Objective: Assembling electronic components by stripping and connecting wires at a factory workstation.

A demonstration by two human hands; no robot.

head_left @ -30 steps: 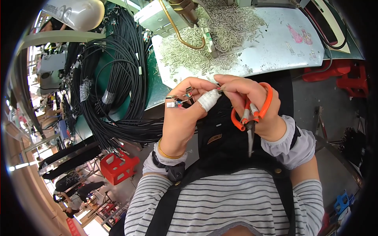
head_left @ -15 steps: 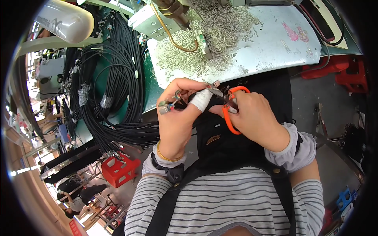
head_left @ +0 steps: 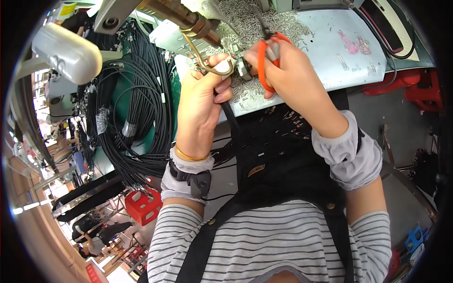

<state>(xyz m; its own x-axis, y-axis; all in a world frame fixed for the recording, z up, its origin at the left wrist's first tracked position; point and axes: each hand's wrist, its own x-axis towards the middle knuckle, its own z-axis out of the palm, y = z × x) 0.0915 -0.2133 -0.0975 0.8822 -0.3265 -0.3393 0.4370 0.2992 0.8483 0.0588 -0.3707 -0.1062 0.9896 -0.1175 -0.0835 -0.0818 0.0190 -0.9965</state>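
My left hand (head_left: pixel 200 96) is closed under the machine head, beside a curved copper tube (head_left: pixel 217 71) that crosses in front of its fingertips. Black cable (head_left: pixel 230 115) hangs from its grip; the cable's end is hidden by the fingers and tube. Orange-handled scissors (head_left: pixel 262 66) are gripped in my right hand (head_left: pixel 295 70), blades pointing away over the table. That hand's thumb and finger reach beside a small metal fixture (head_left: pixel 243 70) under the machine; whether they pinch anything there cannot be made out.
Many small metal pieces (head_left: pixel 292 28) lie heaped on the pale tabletop (head_left: pixel 325 66). The machine's metal head (head_left: pixel 198 26) hangs above my left hand. Coiled black cables (head_left: pixel 134 104) lie at left. Red stools (head_left: pixel 141 207) stand on the floor. More small bits lie on my black apron (head_left: pixel 288 170).
Both hands have moved forward from over my lap to the machine. The scissors have swung from pointing at the left hand's fingertips to pointing away from me.
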